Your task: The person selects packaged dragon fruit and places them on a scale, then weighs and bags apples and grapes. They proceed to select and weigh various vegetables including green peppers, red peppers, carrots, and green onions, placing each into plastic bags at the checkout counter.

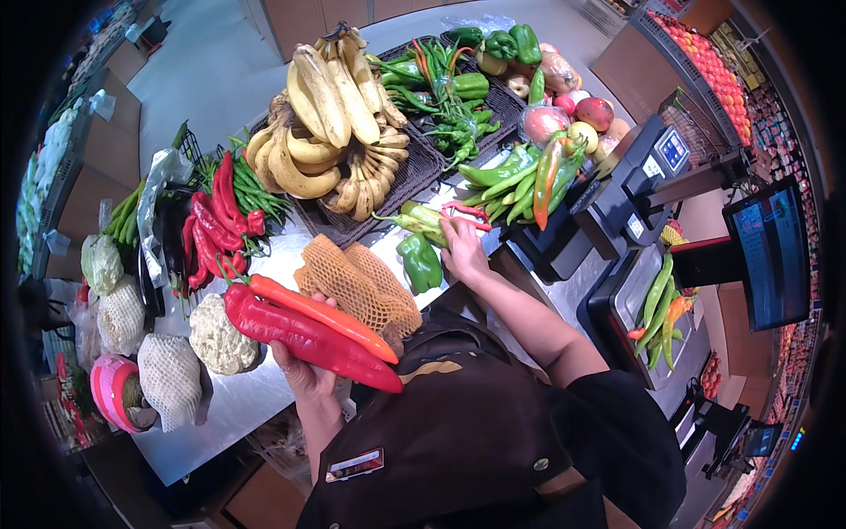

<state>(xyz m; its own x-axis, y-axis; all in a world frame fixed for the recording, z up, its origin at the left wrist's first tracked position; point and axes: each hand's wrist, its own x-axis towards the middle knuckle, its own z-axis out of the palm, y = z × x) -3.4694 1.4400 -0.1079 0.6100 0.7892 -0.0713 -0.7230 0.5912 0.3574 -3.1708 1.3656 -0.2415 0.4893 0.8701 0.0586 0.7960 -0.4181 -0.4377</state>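
Note:
In my left hand [307,370] lie a large red long pepper [310,337] and a slimmer orange-red pepper [327,317], side by side. My right hand [464,251] reaches over the metal counter, its fingers touching a light green pepper [429,228]; its fingertips are partly hidden, so a firm grip cannot be told. A green bell pepper [420,262] lies just left of that hand, and small red peppers [469,215] lie just beyond it. Produce in tan foam netting [357,281] sits between my hands.
Bananas [324,132] fill a dark woven basket [370,231]. Red peppers [211,231], a cauliflower [223,334] and net-wrapped produce [170,380] stand at left. Green peppers [522,178] lie at right beside a black machine [595,198]. A scale [694,344] holding peppers and a screen [770,254] stand far right.

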